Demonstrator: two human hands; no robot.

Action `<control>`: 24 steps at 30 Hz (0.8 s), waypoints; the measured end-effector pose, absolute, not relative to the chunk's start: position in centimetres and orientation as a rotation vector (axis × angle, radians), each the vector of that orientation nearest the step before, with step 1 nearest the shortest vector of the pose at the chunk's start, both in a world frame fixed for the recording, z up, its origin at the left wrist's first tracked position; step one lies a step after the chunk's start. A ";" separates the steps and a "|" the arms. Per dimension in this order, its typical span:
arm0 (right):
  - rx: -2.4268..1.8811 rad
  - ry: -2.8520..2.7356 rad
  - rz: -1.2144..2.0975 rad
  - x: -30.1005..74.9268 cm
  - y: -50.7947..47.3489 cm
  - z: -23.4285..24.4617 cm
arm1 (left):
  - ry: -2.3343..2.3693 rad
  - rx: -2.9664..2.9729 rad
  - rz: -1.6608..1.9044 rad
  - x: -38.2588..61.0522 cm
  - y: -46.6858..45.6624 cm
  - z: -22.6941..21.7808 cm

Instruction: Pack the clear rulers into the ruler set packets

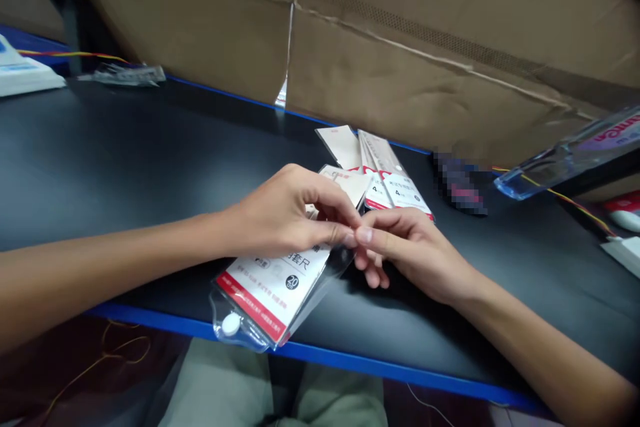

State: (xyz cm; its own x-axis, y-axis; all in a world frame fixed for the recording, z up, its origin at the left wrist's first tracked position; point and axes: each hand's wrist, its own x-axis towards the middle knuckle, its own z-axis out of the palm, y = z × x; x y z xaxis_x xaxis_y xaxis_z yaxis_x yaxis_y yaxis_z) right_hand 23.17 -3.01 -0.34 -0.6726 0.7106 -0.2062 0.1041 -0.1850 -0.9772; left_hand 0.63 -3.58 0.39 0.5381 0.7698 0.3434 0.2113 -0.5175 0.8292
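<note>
Clear plastic packet (265, 297) sits on the black table (100, 153), gripped by the left hand (283, 213), its corner pinched by the right hand (415, 253).

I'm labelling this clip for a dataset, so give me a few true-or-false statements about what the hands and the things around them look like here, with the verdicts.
1. The left hand and right hand meet at the fingertips above a clear plastic packet. True.
2. The packet closes with a red snap. False: its snap is white.
3. More packets lie on the floor. False: they lie on the dark bench top, beyond the hands.
4. Brown cardboard stands beyond the bench. True.
5. A blue strip runs along the bench's near edge. True.
</note>
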 end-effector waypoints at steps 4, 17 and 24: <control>-0.909 -1.608 1.961 23.4 -2.8 -0.3 | 0.772 2.132 1.027 0.6 -3.7 0.4; -1.039 -1.528 1.858 23.0 -3.1 -0.3 | 0.755 1.984 0.941 0.7 -3.7 0.6; -1.161 -1.510 1.650 22.8 -3.2 -0.3 | 1.119 2.056 1.105 0.2 -2.8 1.0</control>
State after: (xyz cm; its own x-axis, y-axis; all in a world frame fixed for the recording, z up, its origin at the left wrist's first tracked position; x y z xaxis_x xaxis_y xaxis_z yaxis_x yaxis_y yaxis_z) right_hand 22.76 -3.25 -0.31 -0.4279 0.8819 -0.1979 0.1195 -0.1618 -0.9796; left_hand 0.19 -2.75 1.00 0.3166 0.8598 0.4007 0.4110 -0.5050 0.7590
